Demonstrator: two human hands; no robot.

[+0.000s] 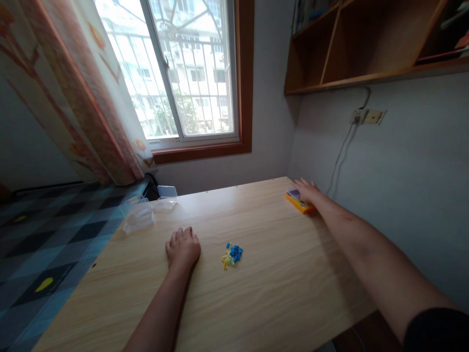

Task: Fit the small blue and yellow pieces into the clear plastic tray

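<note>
My left hand (182,247) rests palm down on the wooden table (264,303), fingers slightly bent and a little apart, with no object visible in it. To its right lies a small pile of blue pieces (236,252) and yellow pieces (226,260), too small to name exactly. My right arm reaches to the table's far right corner. There my right hand (307,189) lies over a flat orange box (300,202) with a purplish, clear-looking part, its fingers stretched out. The hand covers part of the box, and its underside is hidden.
Clear plastic containers (138,217) stand at the table's left far edge. A bed with a checked cover (22,264) adjoins on the left. Behind are a window (198,73) and a curtain (91,88). A wooden shelf (366,80) and a socket with a cord (361,116) are at right.
</note>
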